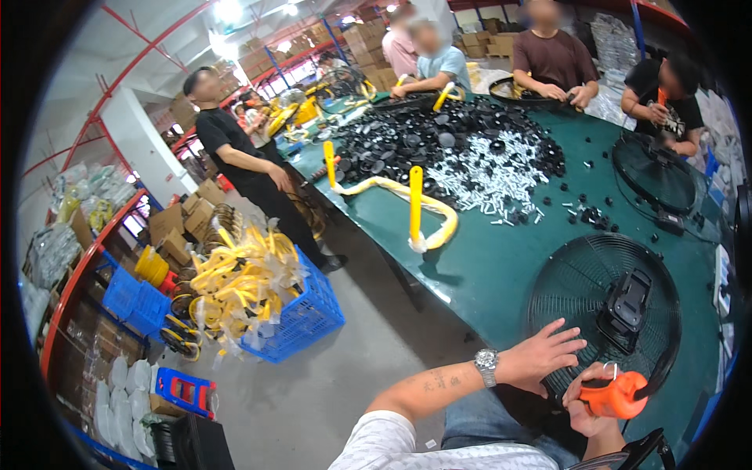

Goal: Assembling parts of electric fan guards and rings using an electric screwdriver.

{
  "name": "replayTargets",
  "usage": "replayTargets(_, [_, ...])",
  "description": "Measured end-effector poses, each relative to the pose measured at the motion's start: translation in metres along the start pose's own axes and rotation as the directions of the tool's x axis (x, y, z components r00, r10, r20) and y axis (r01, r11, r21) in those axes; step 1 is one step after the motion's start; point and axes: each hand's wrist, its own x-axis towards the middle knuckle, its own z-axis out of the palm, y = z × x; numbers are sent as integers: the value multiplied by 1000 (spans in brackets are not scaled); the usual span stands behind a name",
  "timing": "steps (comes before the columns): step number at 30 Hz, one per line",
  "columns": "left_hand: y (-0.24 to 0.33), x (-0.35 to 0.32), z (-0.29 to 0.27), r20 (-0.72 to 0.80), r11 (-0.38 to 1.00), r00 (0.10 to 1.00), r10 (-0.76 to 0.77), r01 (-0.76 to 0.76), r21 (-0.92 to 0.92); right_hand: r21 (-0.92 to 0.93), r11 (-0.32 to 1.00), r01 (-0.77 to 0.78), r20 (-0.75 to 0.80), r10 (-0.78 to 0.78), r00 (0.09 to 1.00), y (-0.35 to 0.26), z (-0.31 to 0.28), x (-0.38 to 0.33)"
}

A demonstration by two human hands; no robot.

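A black round fan (603, 305) with a wire grille lies on the green table in front of me, a black block-shaped housing (627, 301) at its middle. Over the near left part of the grille my left hand (548, 352) is open, its fingers spread; I cannot tell whether it touches the wire. My right hand (586, 415) is wrapped round an orange power screwdriver (617, 395) with a metal hanging loop, at the fan's near edge. The tool's tip is hard to make out.
Beyond the fan, the table (486, 270) bears a yellow tubular frame (423, 207), a heap of silver screws (493, 176) and black plastic parts (392, 145). Another fan (654, 172) lies at the far right. A blue crate (301, 321) of yellow frames stands left. Several people work around.
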Motion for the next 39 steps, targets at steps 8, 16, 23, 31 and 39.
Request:
replayTargets(8, [6,5,1,-15,998,1000,-22,21,-61,475,841,259,-35,-276,961,-34,-36,4])
replayTargets(16, [24,34,4,-65,999,997,41,-40,15,409,893,189,-311,-59,948,-63,-91,-88])
replayTargets(23, [9,29,14,89,979,978,-191,184,82,460,864,203,-499,62,865,-82,-121,-137])
replayTargets(31, [37,54,5,-99,984,994,-44,60,169,369,907,205,-609,68,790,-86,-139,-143])
replayTargets(39, [26,4,33,-109,989,994,-1,17,146,199,957,211,-625,-42,780,-71,-140,-139])
